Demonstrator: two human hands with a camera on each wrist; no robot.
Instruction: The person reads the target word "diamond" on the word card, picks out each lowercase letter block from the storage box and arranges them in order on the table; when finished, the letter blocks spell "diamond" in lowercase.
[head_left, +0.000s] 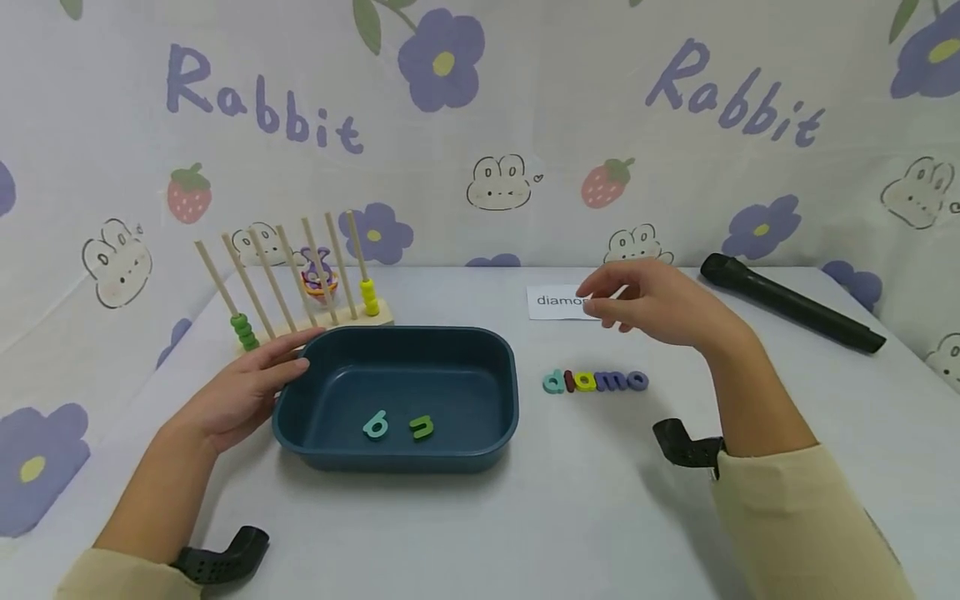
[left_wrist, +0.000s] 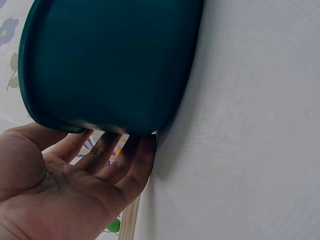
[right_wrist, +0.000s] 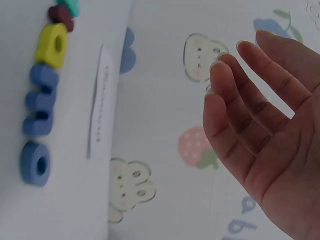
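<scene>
At the left end of a dark teal tray (head_left: 397,460), my left hand (head_left: 240,387) touches the outer wall and rim with its fingers and thumb. The left wrist view shows fairly straight fingers (left_wrist: 135,170) against the tray's wall (left_wrist: 110,65). Inside the tray lie a light-teal letter (head_left: 376,425) and a green letter (head_left: 422,427). My right hand (head_left: 656,300) hangs in the air, fingers loosely bent and holding nothing, partly covering a white word card (head_left: 551,302). Below it, colourful letters (head_left: 585,381) line up as "diamo"; the right wrist view shows a blue "o" (right_wrist: 35,164).
Behind the tray stands a wooden counting rack (head_left: 382,310) with upright pegs, green beads (head_left: 244,332) and yellow beads (head_left: 369,297). A small purple-and-red toy (head_left: 318,279) is behind the pegs. A black stick-shaped object (head_left: 791,302) lies at the back right.
</scene>
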